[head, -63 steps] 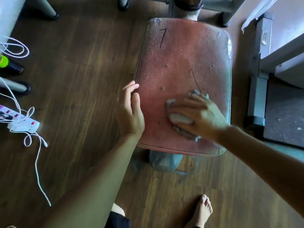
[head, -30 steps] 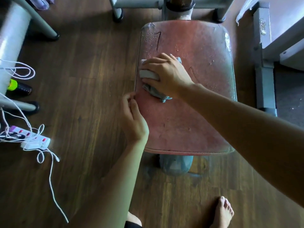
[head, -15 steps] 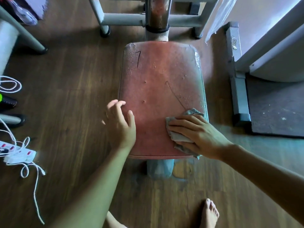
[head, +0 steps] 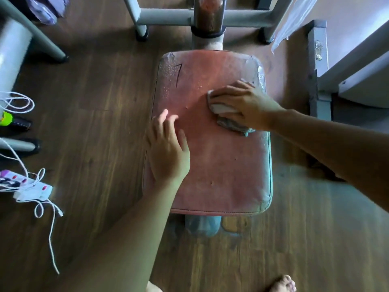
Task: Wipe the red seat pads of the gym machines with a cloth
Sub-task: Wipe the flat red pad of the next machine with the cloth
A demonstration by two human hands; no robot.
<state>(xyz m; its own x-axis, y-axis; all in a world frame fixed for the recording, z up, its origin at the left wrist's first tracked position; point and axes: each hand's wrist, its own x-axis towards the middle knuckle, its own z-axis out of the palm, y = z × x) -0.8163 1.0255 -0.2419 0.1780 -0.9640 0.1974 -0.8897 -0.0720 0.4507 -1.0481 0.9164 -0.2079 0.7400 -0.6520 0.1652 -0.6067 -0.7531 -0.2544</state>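
While the fingers [head: 228, 92] of the right hand [head: 242, 105] lie bent over a crumpled grey cloth [head: 233, 124], a pale fold of it bulges out between them and the thumb, so the hand is grasping the wad and pressing it down. Hand and cloth sit on the far right part of a worn red padded seat pad with rounded corners [head: 221, 165], close to its right edge, with a grey tail of cloth poking out under the wrist. On the opposite side, the left hand [head: 168, 150] rests flat on the pad's left edge, its fingers [head: 163, 121] released, loosely spread and pointing away from the person, holding nothing. Small water droplets [head: 170, 68] bead on the far left corner of the pad, beside a thin dark line in the cover. Beyond the pad rises a round metal post [head: 207, 15] joined to a grey tube frame [head: 168, 17]. All of this stands on a dark wooden plank floor [head: 94, 102]. Well to the left lie a white power strip [head: 31, 191] and a looping white cable [head: 50, 239], and a bare foot [head: 282, 284] shows at the bottom edge
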